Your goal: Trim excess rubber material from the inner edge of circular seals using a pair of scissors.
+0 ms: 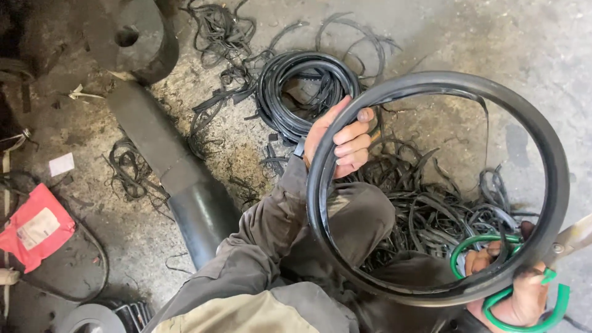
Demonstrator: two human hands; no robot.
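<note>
The left hand (341,139) is raised in front of the body, palm turned toward the person, its fingers (353,132) curled tightly in a closed grip with the knuckles stacked one above the other and the thumb running up along the far side. Its forearm, in a grubby olive sleeve, slopes up from the lower middle. The right hand (515,296) sits low at the lower right, close to the knee, fingers bent in a firm closed grip, with the wrist out of sight below.
</note>
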